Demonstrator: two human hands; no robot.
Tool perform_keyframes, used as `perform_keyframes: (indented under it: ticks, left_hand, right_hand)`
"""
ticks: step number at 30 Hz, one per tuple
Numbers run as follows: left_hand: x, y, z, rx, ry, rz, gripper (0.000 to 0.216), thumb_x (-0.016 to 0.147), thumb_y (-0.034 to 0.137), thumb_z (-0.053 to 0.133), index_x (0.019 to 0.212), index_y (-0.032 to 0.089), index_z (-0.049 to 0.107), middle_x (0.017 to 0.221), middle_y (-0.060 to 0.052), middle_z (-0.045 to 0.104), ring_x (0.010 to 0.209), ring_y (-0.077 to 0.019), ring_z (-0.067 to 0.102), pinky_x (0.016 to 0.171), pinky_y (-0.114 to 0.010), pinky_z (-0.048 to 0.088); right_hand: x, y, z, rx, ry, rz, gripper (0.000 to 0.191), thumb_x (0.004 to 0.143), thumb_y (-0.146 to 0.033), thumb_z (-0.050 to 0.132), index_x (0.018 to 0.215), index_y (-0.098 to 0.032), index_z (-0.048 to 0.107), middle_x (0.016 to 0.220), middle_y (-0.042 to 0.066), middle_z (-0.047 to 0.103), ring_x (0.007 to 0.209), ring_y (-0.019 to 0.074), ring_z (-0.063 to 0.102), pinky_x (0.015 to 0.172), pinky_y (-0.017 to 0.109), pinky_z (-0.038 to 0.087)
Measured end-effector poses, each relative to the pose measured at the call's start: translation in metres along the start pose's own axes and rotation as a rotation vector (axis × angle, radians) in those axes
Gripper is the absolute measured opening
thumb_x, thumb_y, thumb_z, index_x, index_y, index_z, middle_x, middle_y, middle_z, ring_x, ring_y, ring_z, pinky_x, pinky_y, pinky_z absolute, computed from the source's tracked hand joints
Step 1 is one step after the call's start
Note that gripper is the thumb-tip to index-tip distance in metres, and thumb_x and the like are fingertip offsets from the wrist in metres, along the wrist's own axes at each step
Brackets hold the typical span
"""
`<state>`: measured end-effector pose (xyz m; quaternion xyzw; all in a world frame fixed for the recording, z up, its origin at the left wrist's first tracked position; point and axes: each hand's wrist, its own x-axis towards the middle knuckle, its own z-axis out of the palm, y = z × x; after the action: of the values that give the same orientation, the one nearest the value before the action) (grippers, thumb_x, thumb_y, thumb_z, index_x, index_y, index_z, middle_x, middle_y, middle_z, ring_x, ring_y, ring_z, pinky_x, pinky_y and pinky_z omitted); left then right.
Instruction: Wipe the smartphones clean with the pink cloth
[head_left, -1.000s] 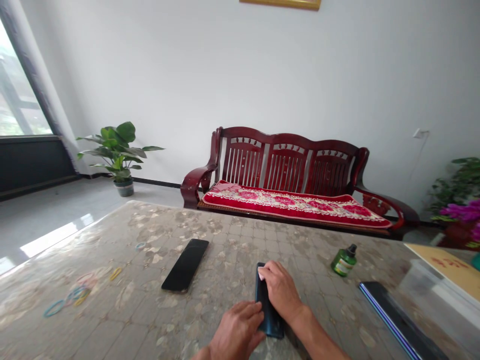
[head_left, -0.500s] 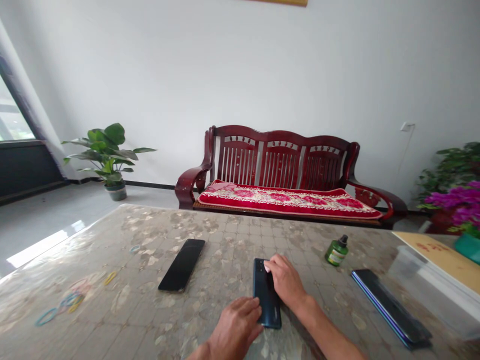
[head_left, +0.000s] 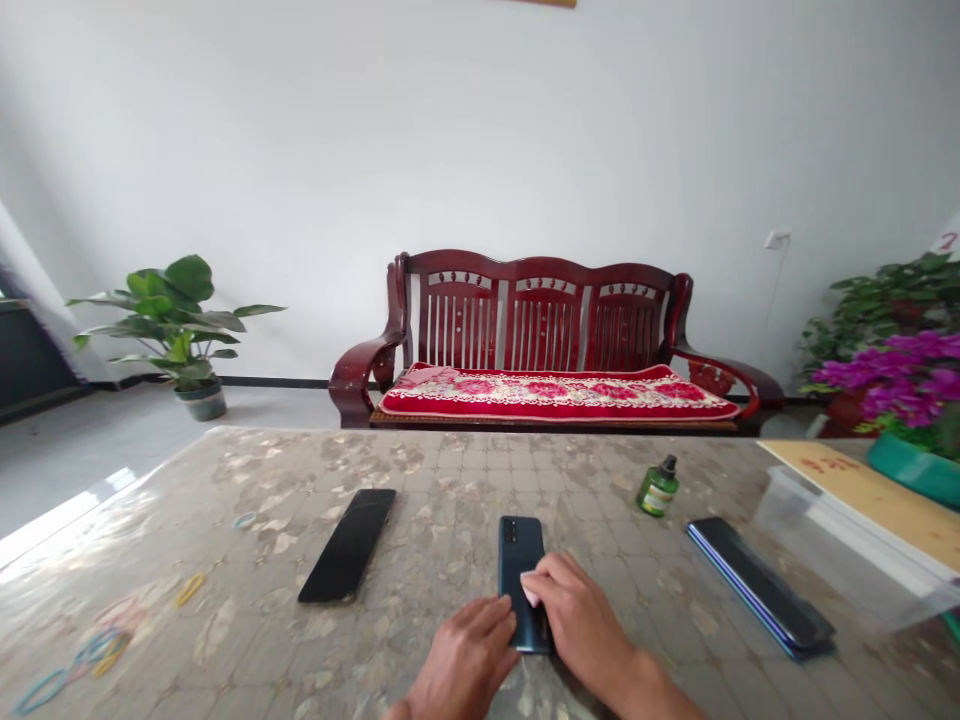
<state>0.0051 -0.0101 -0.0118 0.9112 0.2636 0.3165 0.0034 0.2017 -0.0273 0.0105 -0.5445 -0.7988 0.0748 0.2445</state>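
A dark blue smartphone [head_left: 520, 562] lies back up on the table, its camera block at the far end. My left hand [head_left: 469, 648] grips the phone's near left edge, fingers pressed together against it. Pinched in my right hand [head_left: 581, 612] is a small white piece [head_left: 529, 588], possibly a wipe or tissue; most of it is hidden by the fingers. The white piece touches the phone's back around its middle. To the left lies a black smartphone [head_left: 348, 546], screen up.
A floral-patterned table [head_left: 420, 490] spreads before me. On the right are a small green bottle [head_left: 658, 488], stacked phones [head_left: 761, 585], a clear plastic box [head_left: 832, 560] and a flowerpot [head_left: 915, 468]. Rubber bands [head_left: 97, 650] lie at left. A wooden bench [head_left: 544, 310] stands beyond.
My right hand has slid toward me along the phone's back, from near the camera block to the middle. My left hand still holds the edge. The view has turned slightly right.
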Motion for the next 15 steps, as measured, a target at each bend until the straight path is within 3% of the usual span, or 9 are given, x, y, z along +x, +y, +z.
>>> perform_keyframes:
  ticks: [6, 11, 15]
  left_hand:
    - [-0.003, -0.003, 0.007, 0.009, -0.020, -0.006, 0.017, 0.100, 0.027, 0.049, 0.101, 0.019, 0.064, 0.100, -0.005, 0.072, 0.093, -0.0202, 0.070, 0.087, -0.029, 0.057]
    - [-0.004, -0.001, 0.007, -0.024, -0.094, -0.076, 0.009, 0.095, 0.025, 0.058, 0.088, 0.020, 0.063, 0.091, -0.003, 0.070, 0.083, -0.0193, 0.069, 0.077, -0.027, 0.058]
    - [-0.004, 0.001, 0.006, -0.036, -0.106, -0.092, 0.005, 0.094, 0.025, 0.060, 0.092, 0.021, 0.063, 0.092, -0.002, 0.069, 0.081, -0.0180, 0.067, 0.075, -0.026, 0.057]
  right_hand:
    - [0.056, 0.002, 0.011, -0.082, 0.045, 0.021, 0.029, 0.092, -0.003, 0.046, 0.078, -0.021, 0.064, 0.085, 0.001, 0.058, 0.086, 0.0153, 0.052, 0.076, 0.025, 0.039]
    - [0.026, -0.012, 0.005, -0.015, 0.000, -0.035, 0.028, 0.093, -0.007, 0.047, 0.075, -0.022, 0.062, 0.083, 0.000, 0.057, 0.084, 0.0149, 0.052, 0.074, 0.025, 0.039]
    - [-0.002, -0.017, -0.003, 0.031, -0.049, -0.065, 0.023, 0.093, -0.009, 0.049, 0.079, -0.022, 0.061, 0.086, 0.000, 0.058, 0.085, 0.0149, 0.053, 0.074, 0.025, 0.040]
